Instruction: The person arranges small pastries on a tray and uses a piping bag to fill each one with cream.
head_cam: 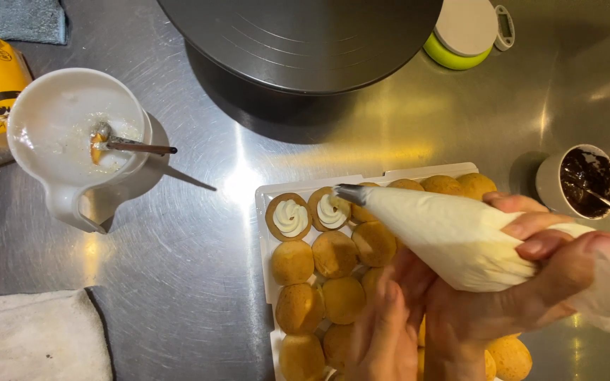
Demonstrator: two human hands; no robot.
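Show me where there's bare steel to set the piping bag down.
Bare steel lies between the white jug, the folded towel and the pastry tray. A smaller patch sits between turntable and chocolate cup. Both hands crowd the tray's right side.

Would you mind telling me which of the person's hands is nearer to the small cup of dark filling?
Right. The right hand grips the wide end of the piping bag, just below-left of the cup of dark filling. The left hand lies farther left, over the tray of buns.
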